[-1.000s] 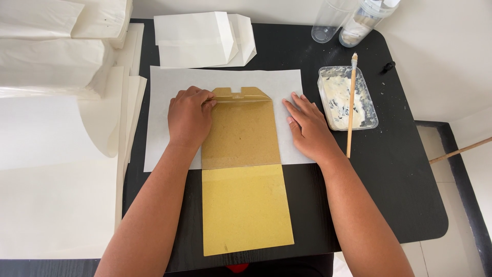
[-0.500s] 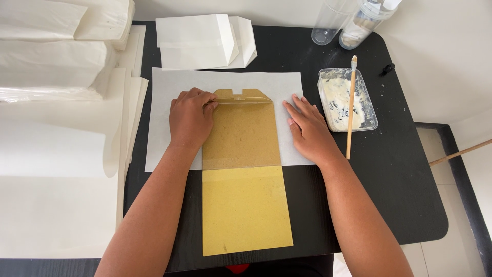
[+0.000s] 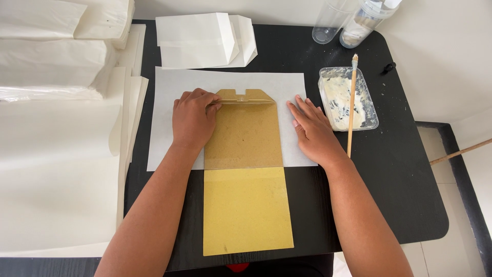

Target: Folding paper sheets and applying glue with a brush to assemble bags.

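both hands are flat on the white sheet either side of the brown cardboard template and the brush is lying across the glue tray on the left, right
Not quite. The head view shows the glue tray, with the brush lying across it, on the right, beyond the right hand. The rest holds: the left hand and right hand rest on the white sheet either side of the brown cardboard template.

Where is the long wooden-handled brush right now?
In the head view, the wooden-handled brush lies lengthwise across the clear plastic glue tray on the black table, right of the flat right hand.
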